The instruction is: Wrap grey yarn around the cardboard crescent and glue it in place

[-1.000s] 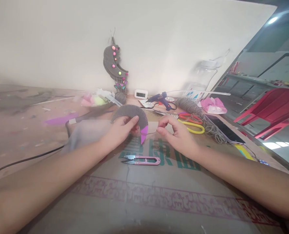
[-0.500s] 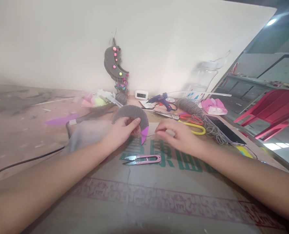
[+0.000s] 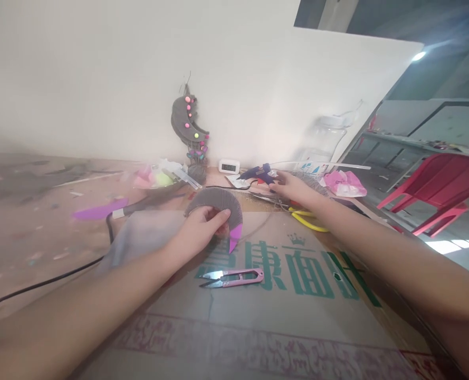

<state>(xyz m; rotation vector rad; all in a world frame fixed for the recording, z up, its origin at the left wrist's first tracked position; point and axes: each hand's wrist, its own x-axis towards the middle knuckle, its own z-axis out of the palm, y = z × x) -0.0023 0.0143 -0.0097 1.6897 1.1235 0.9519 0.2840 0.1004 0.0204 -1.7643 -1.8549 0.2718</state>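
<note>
My left hand [image 3: 204,224] grips a crescent [image 3: 218,198] wound in grey yarn, thumb on its front. The crescent's lower right tip is bare purple, and a thin strand of yarn trails from it to the right. My right hand [image 3: 292,187] is at the back of the work area, its fingers closed around the handle of a blue hot glue gun [image 3: 258,172]. The gun's nozzle points left. Pink thread snips [image 3: 234,277] lie on the printed plastic sheet [image 3: 234,327] in front of the crescent.
A finished-looking grey moon ornament [image 3: 187,121] with coloured balls hangs on the wall. Along the back stand a small white clock [image 3: 229,167] and a clear jar [image 3: 329,134]. Yellow-handled scissors [image 3: 309,220] lie under my right forearm. A black cable [image 3: 40,285] crosses the left side.
My right hand has left the yarn strand near the crescent's tip and moved up and away to the glue gun. My left hand keeps its hold. The view has tilted slightly upward.
</note>
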